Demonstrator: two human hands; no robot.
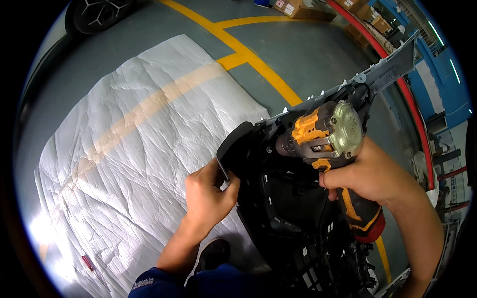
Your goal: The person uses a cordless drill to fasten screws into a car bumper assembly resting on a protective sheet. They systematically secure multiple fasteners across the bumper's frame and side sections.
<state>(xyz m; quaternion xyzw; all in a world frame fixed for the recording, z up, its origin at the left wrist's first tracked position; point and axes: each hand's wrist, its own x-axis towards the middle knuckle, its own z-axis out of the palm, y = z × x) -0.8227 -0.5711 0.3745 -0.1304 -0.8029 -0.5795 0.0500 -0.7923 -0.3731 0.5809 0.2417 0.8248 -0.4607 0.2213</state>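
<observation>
My right hand (355,171) is wrapped round the grip of a yellow and black cordless drill (318,131), its chuck pointing left toward a large black plastic car bumper (283,198). Whether a bit touches the bumper is hidden by the chuck. With thumb and bent fingers, my left hand (211,191) pinches the curved edge of the bumper's near-left corner. A long grey trim strip (392,67) with clips along its edge runs up and away to the right from the bumper.
A white padded sheet (144,134) covers the floor on the left, with a red-handled screwdriver (88,263) on it. A car wheel (99,12) stands at the far left. Cardboard boxes (303,10) and a red rail (417,119) lie beyond. My shoe (213,254) is below.
</observation>
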